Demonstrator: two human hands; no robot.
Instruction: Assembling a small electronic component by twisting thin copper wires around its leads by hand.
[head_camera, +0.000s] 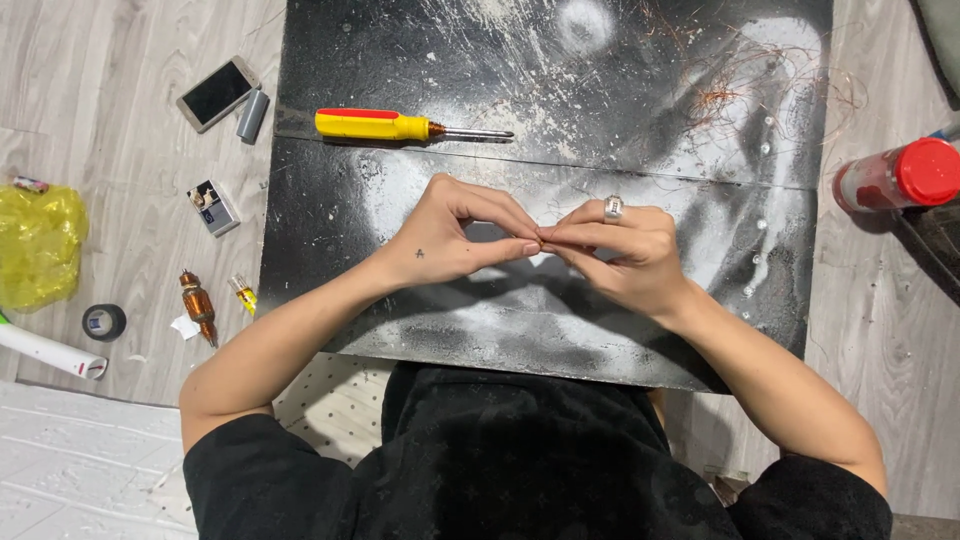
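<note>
**Two hands pinched together over a black board**

As the head view looks straight down, the left hand (450, 235) and the right hand (620, 255) meet above the middle of a scratched black board (400, 60) that lies on the floor (120, 200). The fingertips (528, 246) of both hands are drawn narrow and touch one another at a single point; what they pinch is too small to identify, though it may be a fine strand like the copper wire (740, 90) tangled on the far right part of the board. The pinched point lies directly between the hands, equally near to each, and any long axis it has would run left to right along the line of the fingers. The right hand wears a ring (613, 207).

A yellow-and-red screwdriver (400, 125) lies on the board beyond the left hand, well apart from it, its shaft pointing right. Off the board to the left are a phone (217, 92), a small grey cylinder (252, 115), a yellow bag (38, 245), a roll of tape (104, 321) and an amber motor armature (198, 303). A red-capped can (895, 177) lies to the right.
</note>
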